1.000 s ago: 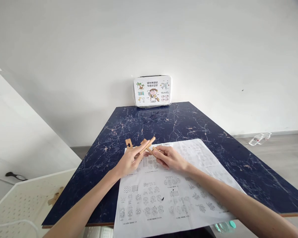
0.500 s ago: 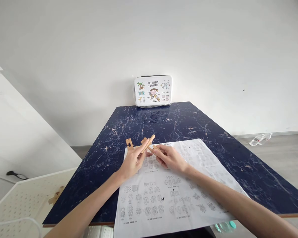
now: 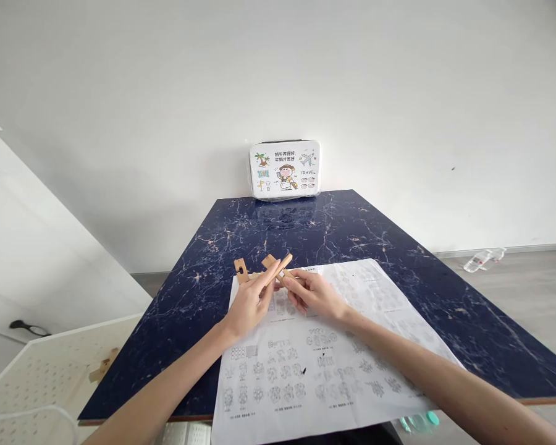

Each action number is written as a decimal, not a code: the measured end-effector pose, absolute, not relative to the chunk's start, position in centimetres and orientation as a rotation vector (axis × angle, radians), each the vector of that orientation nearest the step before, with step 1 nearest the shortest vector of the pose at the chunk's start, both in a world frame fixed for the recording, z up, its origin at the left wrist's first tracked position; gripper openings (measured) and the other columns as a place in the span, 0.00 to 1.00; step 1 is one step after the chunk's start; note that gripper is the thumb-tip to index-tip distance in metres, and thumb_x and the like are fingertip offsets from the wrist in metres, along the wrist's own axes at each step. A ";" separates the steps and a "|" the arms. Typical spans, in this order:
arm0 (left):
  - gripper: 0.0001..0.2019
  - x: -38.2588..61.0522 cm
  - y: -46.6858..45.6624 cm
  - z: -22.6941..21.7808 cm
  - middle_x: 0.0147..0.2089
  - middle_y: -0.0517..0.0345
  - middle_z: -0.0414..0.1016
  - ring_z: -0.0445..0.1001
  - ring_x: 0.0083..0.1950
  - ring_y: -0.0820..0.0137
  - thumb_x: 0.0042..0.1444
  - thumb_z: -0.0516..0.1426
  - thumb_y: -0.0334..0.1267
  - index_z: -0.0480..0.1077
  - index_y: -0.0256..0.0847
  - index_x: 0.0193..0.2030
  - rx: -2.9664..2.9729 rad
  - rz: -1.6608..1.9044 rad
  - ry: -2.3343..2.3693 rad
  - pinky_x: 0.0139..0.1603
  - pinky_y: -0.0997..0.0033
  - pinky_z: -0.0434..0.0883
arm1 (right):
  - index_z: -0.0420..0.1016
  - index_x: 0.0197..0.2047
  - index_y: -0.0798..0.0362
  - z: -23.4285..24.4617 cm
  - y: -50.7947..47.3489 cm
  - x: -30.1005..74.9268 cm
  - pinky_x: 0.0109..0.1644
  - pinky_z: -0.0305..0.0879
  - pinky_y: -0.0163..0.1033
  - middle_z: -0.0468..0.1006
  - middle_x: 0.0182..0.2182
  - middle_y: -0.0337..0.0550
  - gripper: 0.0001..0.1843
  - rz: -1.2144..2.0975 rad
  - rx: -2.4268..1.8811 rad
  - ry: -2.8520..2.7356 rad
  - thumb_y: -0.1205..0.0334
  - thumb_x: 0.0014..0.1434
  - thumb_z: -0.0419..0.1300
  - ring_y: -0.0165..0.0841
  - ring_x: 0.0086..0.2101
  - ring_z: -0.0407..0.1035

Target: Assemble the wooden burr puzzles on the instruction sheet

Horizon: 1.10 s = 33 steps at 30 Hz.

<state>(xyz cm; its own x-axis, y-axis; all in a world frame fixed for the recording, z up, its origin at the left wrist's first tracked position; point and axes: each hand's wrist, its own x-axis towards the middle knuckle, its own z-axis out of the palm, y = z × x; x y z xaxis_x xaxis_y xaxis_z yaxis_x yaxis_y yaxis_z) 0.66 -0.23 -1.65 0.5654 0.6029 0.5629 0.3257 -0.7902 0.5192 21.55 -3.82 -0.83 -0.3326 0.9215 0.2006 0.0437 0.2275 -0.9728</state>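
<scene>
Dark blue marbled table (image 3: 180,309) underneath, with a printed sheet (image 3: 301,337) spread out and hanging over the near edge. Below the sheet's near right corner, a clear bottle with a turquoise cap (image 3: 419,423); off to the sheet's left and lower down, a perforated pale board (image 3: 41,371) with wooden pieces (image 3: 102,366) on it. Above the sheet's far left part, grasps a slanting wooden bar (image 3: 285,263) in the left hand (image 3: 249,309), fingers fairly straight and close together. Just to the right, over the same sheet, pinches a wooden piece (image 3: 285,274) between thumb and fingers of the right hand (image 3: 317,296), next to the bar; cannot tell whether locked together. By the sheet's far left corner, a notched wooden block (image 3: 241,270) behind the left hand, support hidden. Well beyond the sheet, a white cartoon-printed case (image 3: 285,170) against a pale wall (image 3: 398,93); far to the sheet's right, clear bottles (image 3: 477,261) on the floor.
</scene>
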 end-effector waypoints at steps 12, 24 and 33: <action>0.31 0.6 0.0 -0.9 0.73 0.48 0.68 0.75 0.36 0.72 0.75 0.47 0.31 0.47 0.56 0.80 2.495 1.045 0.723 0.39 0.68 0.77 | 0.77 0.50 0.54 -1.0 -3.9 21.7 0.24 0.59 0.36 0.72 0.22 0.34 0.26 1.257 -0.910 -1.608 0.39 0.72 0.55 0.25 0.17 0.62; 0.21 -1.9 2.9 0.1 0.56 0.49 0.78 0.78 0.50 0.64 0.75 0.48 0.37 0.64 0.46 0.71 2.358 1.282 1.203 0.52 0.63 0.77 | 0.70 0.40 0.52 -1.5 -3.0 22.1 0.24 0.57 0.36 0.75 0.24 0.36 0.26 1.238 -0.982 -1.436 0.34 0.68 0.57 0.26 0.18 0.62; 0.26 -7.4 8.3 -2.3 0.71 0.49 0.64 0.57 0.70 0.48 0.62 0.50 0.24 0.75 0.51 0.61 2.773 0.601 1.367 0.68 0.38 0.63 | 0.69 0.39 0.51 -1.6 -3.1 22.0 0.25 0.57 0.36 0.74 0.23 0.36 0.26 1.246 -0.979 -1.447 0.34 0.68 0.57 0.26 0.18 0.62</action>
<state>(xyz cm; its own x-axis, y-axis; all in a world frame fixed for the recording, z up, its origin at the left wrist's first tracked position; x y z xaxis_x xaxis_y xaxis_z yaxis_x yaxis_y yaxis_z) -7.45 8.26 -2.34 0.5503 0.7628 0.3395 0.7658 -0.6231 0.1587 22.03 -3.13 -1.57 -0.2224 0.9623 0.1569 -0.0123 0.1581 -0.9873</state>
